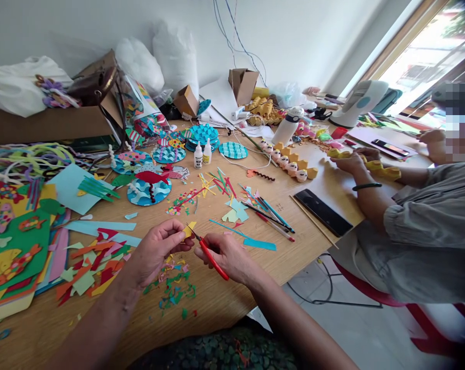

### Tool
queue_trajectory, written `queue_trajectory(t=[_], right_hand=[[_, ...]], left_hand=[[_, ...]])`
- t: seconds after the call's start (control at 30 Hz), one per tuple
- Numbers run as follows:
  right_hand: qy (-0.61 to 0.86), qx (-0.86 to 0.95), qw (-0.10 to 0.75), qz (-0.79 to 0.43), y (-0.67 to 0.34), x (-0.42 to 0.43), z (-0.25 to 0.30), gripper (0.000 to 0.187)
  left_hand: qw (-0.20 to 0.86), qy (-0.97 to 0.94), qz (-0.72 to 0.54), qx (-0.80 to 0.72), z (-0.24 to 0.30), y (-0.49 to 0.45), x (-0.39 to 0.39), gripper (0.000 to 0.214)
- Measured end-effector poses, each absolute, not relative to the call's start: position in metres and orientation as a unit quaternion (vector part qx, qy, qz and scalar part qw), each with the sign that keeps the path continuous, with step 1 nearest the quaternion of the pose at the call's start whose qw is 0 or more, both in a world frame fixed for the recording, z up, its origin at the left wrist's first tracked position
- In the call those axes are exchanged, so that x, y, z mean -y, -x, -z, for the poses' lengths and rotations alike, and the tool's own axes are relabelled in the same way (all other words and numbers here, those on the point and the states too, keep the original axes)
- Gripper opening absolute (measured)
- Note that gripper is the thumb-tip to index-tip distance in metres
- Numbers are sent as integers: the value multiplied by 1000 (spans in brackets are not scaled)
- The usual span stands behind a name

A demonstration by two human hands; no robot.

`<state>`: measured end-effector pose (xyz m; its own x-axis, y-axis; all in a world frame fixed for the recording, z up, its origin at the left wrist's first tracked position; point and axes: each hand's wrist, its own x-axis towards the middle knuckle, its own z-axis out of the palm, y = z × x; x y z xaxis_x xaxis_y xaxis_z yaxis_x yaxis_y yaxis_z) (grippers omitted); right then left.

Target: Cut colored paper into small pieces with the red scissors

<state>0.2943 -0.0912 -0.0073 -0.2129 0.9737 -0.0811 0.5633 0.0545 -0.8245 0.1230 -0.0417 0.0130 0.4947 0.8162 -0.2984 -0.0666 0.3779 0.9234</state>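
Between the thumb and fingers of my left hand [163,245] is a small piece of yellow paper [189,229]. My right hand [227,255] is closed around red-handled scissors [214,258], whose blade tips meet the yellow paper's edge. Whether the blades are fully together I cannot tell. Tiny paper scraps [174,288] in green, blue and pink lie on the wooden table [232,303] below my hands. To the left is a pile of coloured paper offcuts [89,264]. A blue paper strip [260,244] and several pencils [273,213] lie to the right.
Blue paper discs with fish [149,190] and two glue bottles [198,155] stand ahead. A black phone [323,211] and a thin wooden stick [313,222] lie near the right edge. At right, another person [428,226] holds a yellow egg-carton strip [382,168].
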Motion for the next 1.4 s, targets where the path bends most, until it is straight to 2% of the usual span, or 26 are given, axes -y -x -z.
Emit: queue_trajectory(t=[0.77, 1.17, 1.4], right_hand=[[603, 636, 262, -404, -299, 93, 26, 43], [614, 683, 184, -351, -302, 98, 7, 35], [609, 693, 200, -330, -296, 99, 10, 36]], left_hand=[[701, -493, -262, -443, 2, -132, 35, 13], [674, -469, -331, -465, -3, -129, 36, 19], [672, -466, -356, -453, 0, -130, 37, 17]])
